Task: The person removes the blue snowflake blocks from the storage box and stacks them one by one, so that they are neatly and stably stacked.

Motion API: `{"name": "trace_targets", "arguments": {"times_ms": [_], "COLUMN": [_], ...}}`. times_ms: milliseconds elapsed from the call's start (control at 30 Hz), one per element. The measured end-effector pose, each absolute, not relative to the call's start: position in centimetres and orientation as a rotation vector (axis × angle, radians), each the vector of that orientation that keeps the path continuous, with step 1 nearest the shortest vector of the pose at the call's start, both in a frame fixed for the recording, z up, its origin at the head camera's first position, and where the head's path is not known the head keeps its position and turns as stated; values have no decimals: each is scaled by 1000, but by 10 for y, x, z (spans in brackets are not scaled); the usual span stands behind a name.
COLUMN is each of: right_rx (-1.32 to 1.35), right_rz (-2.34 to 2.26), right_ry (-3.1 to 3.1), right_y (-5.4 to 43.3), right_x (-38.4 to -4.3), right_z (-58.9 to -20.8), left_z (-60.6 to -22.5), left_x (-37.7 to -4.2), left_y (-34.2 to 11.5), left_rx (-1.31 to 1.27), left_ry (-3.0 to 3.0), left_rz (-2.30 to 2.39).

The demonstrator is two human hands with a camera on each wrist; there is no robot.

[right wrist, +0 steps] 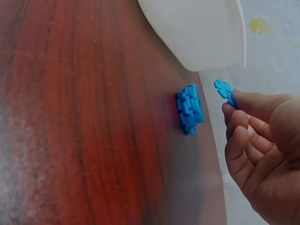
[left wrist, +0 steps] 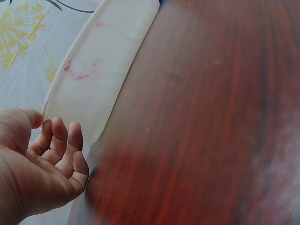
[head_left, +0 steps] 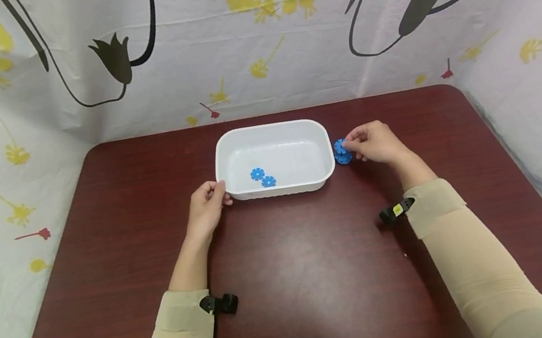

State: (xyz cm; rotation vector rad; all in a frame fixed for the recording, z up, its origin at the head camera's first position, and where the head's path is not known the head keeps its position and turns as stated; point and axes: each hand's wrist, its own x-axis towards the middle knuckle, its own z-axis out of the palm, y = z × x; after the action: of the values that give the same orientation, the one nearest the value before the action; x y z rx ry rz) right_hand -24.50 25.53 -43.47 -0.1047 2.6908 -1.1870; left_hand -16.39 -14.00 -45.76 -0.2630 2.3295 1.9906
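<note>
A white plastic tub [head_left: 279,191] stands near the far edge of the table. My left hand [head_left: 206,211] pinches its rim at the near left corner; in the left wrist view the thumb and fingertips meet at the end of the tub wall [left wrist: 93,70]. Between thumb and fingertips, my right hand [head_left: 378,144] holds a blue notched plastic disc [right wrist: 225,90], just off the tub's right side. Below it, a small stack of similar blue discs [right wrist: 190,108] rests on the table beside the tub. Inside the tub lie two blue discs, one [head_left: 258,174] slightly behind the other [head_left: 269,181].
The dark red wooden table [head_left: 308,280] reaches back to a white cloth [head_left: 288,73] with printed flowers, which also hangs at both sides. Each sleeve carries a small black wrist camera, one on the left [head_left: 220,304] and one on the right [head_left: 395,211].
</note>
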Motion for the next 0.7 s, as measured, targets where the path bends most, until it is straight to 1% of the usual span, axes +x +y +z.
{"name": "trace_targets", "arguments": {"times_ms": [300, 700], "right_rx": [-103, -63], "right_rz": [-1155, -1144], "right_ry": [2680, 2683], "right_y": [259, 259], "right_x": [-244, -240], "right_z": [-443, -444], "left_z": [-457, -457], "left_x": [-164, -164], "left_y": [-139, -139], "left_rx": [-268, -268], "left_ry": [2341, 2343], "left_rz": [1973, 1995]}}
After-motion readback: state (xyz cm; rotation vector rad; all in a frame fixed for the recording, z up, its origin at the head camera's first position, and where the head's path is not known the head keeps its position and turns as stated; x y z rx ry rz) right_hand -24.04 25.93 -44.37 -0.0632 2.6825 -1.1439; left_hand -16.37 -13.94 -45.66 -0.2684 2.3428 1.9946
